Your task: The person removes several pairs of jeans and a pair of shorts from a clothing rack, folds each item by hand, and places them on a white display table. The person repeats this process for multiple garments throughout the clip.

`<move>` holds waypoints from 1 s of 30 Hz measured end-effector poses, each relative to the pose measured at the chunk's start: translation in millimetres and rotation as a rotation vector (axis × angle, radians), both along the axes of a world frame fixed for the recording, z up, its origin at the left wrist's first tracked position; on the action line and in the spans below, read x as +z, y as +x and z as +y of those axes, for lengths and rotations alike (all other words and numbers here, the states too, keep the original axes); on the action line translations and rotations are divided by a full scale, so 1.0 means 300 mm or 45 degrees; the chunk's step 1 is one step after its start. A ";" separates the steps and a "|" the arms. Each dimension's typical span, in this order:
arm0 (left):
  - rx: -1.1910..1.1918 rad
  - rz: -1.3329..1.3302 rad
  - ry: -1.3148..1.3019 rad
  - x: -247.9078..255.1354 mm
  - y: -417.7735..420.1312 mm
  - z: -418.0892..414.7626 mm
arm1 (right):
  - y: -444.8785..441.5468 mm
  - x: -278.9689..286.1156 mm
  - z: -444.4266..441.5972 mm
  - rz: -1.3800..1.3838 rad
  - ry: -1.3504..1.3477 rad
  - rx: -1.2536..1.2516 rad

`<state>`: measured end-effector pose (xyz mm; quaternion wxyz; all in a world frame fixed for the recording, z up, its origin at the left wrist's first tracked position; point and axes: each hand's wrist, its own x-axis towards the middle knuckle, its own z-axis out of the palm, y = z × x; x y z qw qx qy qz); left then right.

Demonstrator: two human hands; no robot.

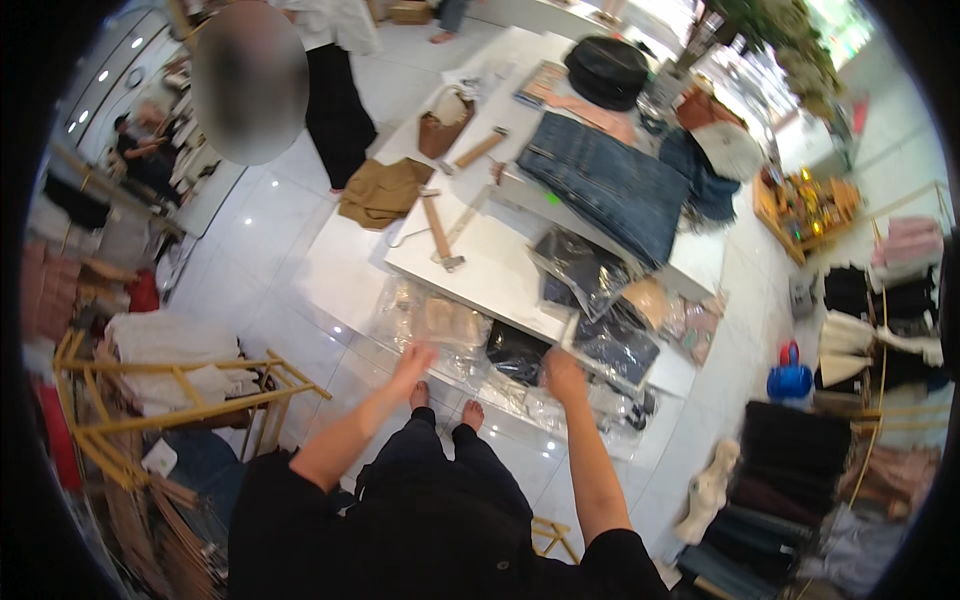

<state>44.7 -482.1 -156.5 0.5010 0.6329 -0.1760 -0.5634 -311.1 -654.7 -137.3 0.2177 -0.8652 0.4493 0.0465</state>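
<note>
My left hand [415,361] is blurred, fingers partly extended, nothing visible in it. It is at the near side of clear plastic bags holding beige garments [448,321]. My right hand [564,375] has its fingers curled beside a plastic-wrapped black garment [516,352], below the front edge of a white display platform [495,279]. Its fingertips are hidden, so whether it grips plastic is unclear. Dark garments in clear bags [611,341] lie just right of that hand. More crumpled clear packaging [532,405] lies on the lower step. Folded blue jeans [604,180] rest on the upper tier.
Wooden clip hangers [436,225] and brown folded shorts [386,191] lie on the platform, with a black hat [606,71] farther back. A gold clothes rack [187,412] stands left. Clothes racks and a mannequin torso [709,491] stand right. Another person [337,112] stands beyond the platform.
</note>
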 end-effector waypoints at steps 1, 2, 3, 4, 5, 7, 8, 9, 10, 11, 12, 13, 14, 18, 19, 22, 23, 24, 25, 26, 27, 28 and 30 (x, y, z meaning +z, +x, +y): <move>-0.002 0.069 0.183 -0.157 -0.028 0.300 | -0.019 -0.040 0.070 -0.178 0.014 0.548; -0.452 0.215 0.817 -0.208 -0.013 0.468 | -0.065 -0.150 0.116 -0.238 0.508 0.617; -0.406 -0.034 0.954 -0.173 -0.091 0.572 | -0.106 -0.266 0.150 0.065 0.714 0.467; -0.130 -0.076 0.771 -0.148 -0.120 0.729 | -0.098 -0.275 0.194 0.028 0.600 0.393; 0.184 -0.267 0.641 -0.137 -0.158 0.848 | -0.083 -0.261 0.223 -0.163 0.634 0.169; 0.453 -0.046 0.625 -0.046 -0.156 0.941 | -0.135 -0.288 0.318 -0.438 0.657 -0.296; 0.490 -0.024 0.617 -0.014 -0.152 0.973 | -0.164 -0.342 0.359 -0.540 0.629 -0.510; 0.523 -0.003 0.596 0.015 -0.135 1.000 | -0.219 -0.442 0.402 -0.390 0.640 -0.554; 0.456 -0.039 0.539 0.011 -0.132 1.051 | -0.274 -0.554 0.423 -0.229 0.639 -0.574; 0.385 -0.090 0.470 -0.025 -0.119 1.081 | -0.269 -0.606 0.407 -0.083 0.623 -0.597; 0.324 -0.162 0.414 -0.055 -0.100 1.124 | -0.167 -0.552 0.414 -0.253 0.760 -0.658; 0.311 -0.214 0.420 -0.071 -0.093 1.175 | -0.066 -0.444 0.461 -0.389 0.911 -0.713; 0.299 -0.244 0.437 -0.081 -0.091 1.225 | 0.020 -0.324 0.516 -0.495 1.067 -0.774; 0.185 -0.408 0.402 -0.116 -0.085 1.396 | 0.353 -0.025 0.667 -0.743 1.122 -0.459; 0.171 -0.374 0.405 -0.072 -0.100 1.427 | 0.430 0.063 0.716 -0.793 1.142 -0.378; 0.307 -0.412 0.296 -0.013 -0.103 1.622 | 0.691 0.241 0.894 -0.939 1.188 -0.223; 0.377 -0.435 0.254 0.002 -0.092 1.683 | 0.797 0.346 0.972 -0.983 1.175 -0.176; 0.434 -0.449 0.191 0.018 -0.095 1.710 | 0.886 0.419 1.039 -1.028 1.195 -0.115; 0.597 -0.439 0.135 0.028 -0.098 1.744 | 0.967 0.488 1.115 -1.065 1.210 -0.050; 0.751 -0.429 0.087 0.052 -0.091 1.791 | 1.039 0.573 1.195 -1.096 1.214 0.083; 0.903 -0.428 0.054 0.088 -0.083 1.851 | 1.108 0.660 1.292 -1.132 1.235 0.213; 1.020 -0.541 0.025 0.148 -0.077 1.889 | 1.164 0.750 1.380 -1.131 1.218 0.335; 1.247 -0.780 -0.035 0.319 -0.047 1.930 | 1.261 0.894 1.533 -1.154 1.187 0.596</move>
